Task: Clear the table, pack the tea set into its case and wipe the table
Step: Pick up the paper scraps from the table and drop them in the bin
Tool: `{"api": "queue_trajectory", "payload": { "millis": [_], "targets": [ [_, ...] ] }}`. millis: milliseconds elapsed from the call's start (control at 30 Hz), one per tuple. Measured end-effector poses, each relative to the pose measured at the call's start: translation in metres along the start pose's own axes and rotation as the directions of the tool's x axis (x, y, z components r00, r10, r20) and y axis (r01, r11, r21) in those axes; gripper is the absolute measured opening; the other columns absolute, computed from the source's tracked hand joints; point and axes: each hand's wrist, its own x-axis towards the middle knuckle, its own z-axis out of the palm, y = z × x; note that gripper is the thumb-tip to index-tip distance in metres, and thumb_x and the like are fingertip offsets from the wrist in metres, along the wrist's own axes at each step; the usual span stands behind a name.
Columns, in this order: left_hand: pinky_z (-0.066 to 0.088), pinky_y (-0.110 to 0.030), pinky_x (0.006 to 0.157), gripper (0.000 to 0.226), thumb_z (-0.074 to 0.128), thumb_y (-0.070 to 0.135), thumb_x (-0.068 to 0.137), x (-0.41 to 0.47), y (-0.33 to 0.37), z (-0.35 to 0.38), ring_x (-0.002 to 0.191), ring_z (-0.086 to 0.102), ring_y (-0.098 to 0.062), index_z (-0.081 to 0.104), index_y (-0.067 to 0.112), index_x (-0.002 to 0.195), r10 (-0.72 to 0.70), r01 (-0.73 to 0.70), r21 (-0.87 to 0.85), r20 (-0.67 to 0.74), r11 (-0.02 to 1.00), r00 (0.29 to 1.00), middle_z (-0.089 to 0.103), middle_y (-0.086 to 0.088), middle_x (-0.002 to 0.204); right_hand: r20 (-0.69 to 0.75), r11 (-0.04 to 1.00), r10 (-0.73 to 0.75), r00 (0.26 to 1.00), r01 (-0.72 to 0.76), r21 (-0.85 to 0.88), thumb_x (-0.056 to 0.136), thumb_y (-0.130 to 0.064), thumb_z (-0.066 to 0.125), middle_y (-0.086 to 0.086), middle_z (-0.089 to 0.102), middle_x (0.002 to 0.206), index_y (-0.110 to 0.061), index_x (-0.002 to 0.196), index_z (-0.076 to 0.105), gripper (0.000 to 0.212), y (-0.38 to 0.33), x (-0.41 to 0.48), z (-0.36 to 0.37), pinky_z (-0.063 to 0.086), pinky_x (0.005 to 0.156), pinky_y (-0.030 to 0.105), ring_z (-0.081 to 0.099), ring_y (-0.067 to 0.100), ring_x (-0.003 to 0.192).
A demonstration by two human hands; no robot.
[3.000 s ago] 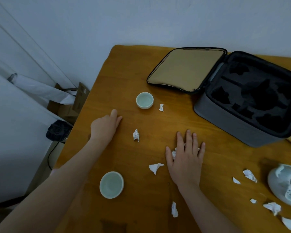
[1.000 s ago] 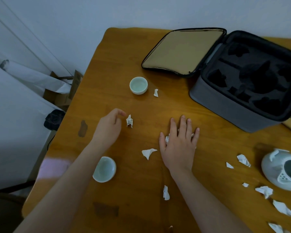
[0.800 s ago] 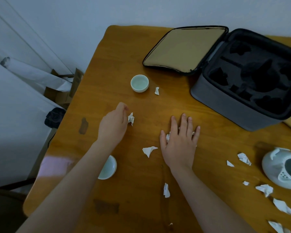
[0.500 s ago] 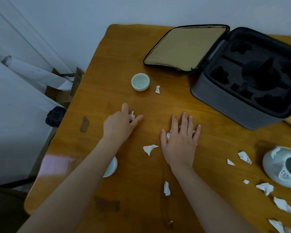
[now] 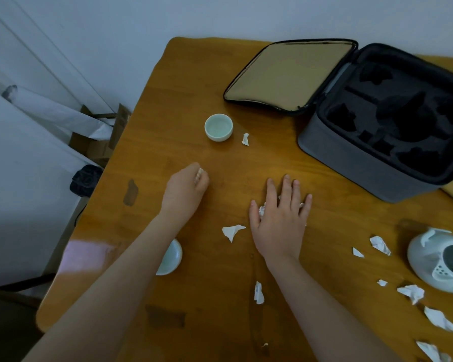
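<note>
Now the left hand (image 5: 185,190) pinches a crumpled white paper scrap (image 5: 198,175). The right hand (image 5: 280,218) lies flat, outspread, on another white paper wad (image 5: 261,210).

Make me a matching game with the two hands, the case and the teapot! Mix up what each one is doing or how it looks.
Things:
1. left hand
2. right hand
3. case
4. teapot

States:
a. grey, lying open
b. flat on top of crumpled paper
c. white, at the far right
d. gripping a paper scrap

Pairs: 1-d, 2-b, 3-a, 4-c
</note>
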Motion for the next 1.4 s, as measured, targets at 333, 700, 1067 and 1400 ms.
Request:
{"api": "queue_trajectory", "payload": {
  "millis": [333,700,1067,1400],
  "targets": [
    [0.038,-0.02,0.057,0.028,0.033,0.018,0.104,-0.001,-0.006,-0.025,0.071,0.051,-0.006,0.06,0.025,0.109,-0.187,0.189,-0.132,0.026,0.973,0.982,0.058,0.007,0.09,0.01,1.0,0.003,1.0,-0.003,-0.005,0.097,-0.05,0.032,0.017,0.036,0.153,-0.015,0.144,0.045,0.06,0.0,0.0,0.0,0.018,0.117,0.057,0.027,0.034,0.144],
    [0.043,-0.026,0.071,0.029,0.06,0.039,0.092,0.004,-0.008,-0.019,0.088,0.052,-0.012,0.059,0.023,0.115,-0.137,0.142,0.216,-0.038,0.966,0.99,0.061,0.0,0.103,0.014,1.0,0.001,1.0,-0.001,-0.007,0.097,-0.05,0.031,0.017,0.036,0.153,-0.015,0.144,0.045,0.061,0.0,0.0,0.0,0.018,0.117,0.057,0.027,0.034,0.144],
    [0.039,-0.026,0.056,0.013,0.04,0.028,0.102,-0.002,0.004,-0.021,0.067,0.05,-0.012,0.048,0.018,0.1,-0.07,0.067,0.022,0.127,0.997,0.989,0.055,-0.002,0.08,0.007,1.0,0.001,1.0,-0.001,0.014,0.097,-0.049,0.033,0.016,0.036,0.153,-0.016,0.145,0.043,0.06,0.001,-0.001,0.001,0.017,0.118,0.057,0.027,0.033,0.144],
    [0.023,-0.021,0.037,0.019,0.034,0.015,0.088,-0.03,0.046,-0.011,0.044,0.03,-0.01,0.04,0.018,0.07,-0.352,0.543,-0.809,0.452,0.226,0.819,0.035,0.002,0.06,0.007,0.999,-0.025,1.0,0.025,0.038,0.098,-0.049,0.035,0.015,0.036,0.153,-0.017,0.148,0.038,0.058,0.001,0.0,0.001,0.015,0.117,0.059,0.027,0.033,0.145]
  ]
}}
